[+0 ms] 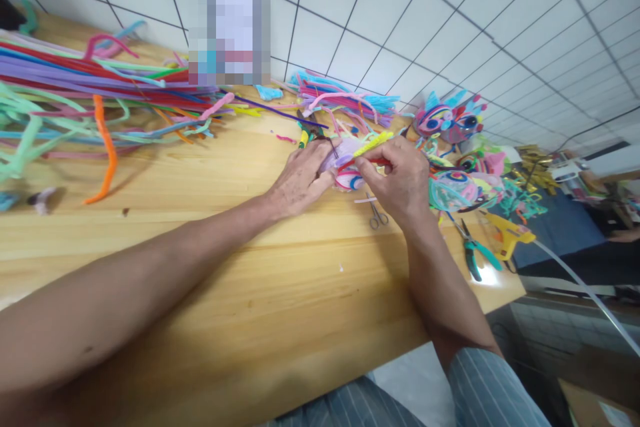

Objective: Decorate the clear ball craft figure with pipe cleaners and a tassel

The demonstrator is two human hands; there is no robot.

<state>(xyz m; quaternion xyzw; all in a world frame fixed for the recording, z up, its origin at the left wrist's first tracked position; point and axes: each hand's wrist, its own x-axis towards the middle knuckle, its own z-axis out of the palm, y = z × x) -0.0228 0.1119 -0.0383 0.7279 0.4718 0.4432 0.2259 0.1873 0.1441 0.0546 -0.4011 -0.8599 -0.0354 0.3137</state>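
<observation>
Near the middle of the table my left hand (306, 179) presses its fingers and thumb on a purple pipe-cleaner piece (345, 152). A round pink, white and blue part (349, 179) shows just below it. My right hand (404, 180) is closed in a pinch on a yellow pipe cleaner (374, 143), beside the purple piece. Something red runs under the right fingers; its full shape is hidden. Small scissors (379, 216) lie below the right hand. Yellow-and-green-handled pliers (304, 137) lie just beyond the left fingers.
Long pipe cleaners (65, 73) are heaped at the left, with another bundle (345, 99) at the back. Finished-looking colourful pipe-cleaner figures (450, 121) stand at the right. Teal-handled pliers (477, 257) and a yellow glue gun (507, 235) lie near the table's right edge.
</observation>
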